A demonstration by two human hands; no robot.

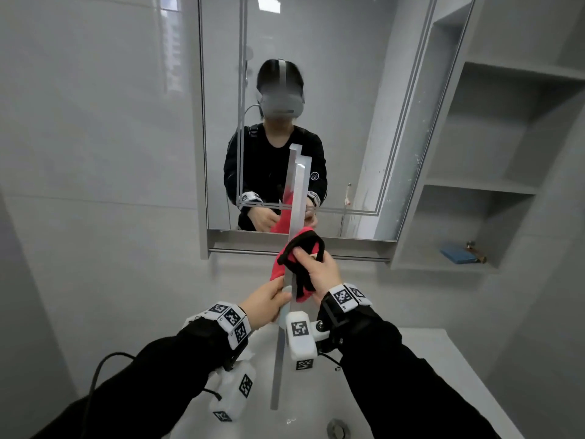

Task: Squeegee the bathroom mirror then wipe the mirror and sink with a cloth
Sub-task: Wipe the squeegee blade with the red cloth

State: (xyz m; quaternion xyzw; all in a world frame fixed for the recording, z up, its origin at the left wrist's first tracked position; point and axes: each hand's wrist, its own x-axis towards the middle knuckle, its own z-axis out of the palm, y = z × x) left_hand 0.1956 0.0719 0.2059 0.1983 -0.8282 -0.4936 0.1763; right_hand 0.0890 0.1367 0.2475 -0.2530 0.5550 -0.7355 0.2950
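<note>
Sink [443,359] cropped, left hand [266,304] gripping squeegee [297,217], right hand [319,270] pinching cloth [300,267]

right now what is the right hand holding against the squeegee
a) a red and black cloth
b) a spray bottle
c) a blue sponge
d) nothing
a: the right hand pinches a red and black cloth wrapped over the squeegee, which the left hand steadies from the other side, in front of the mirror.

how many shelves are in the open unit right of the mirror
3 shelves show: a top one, a middle one, and a bottom one holding a blue object. More may sit above the frame.
</note>
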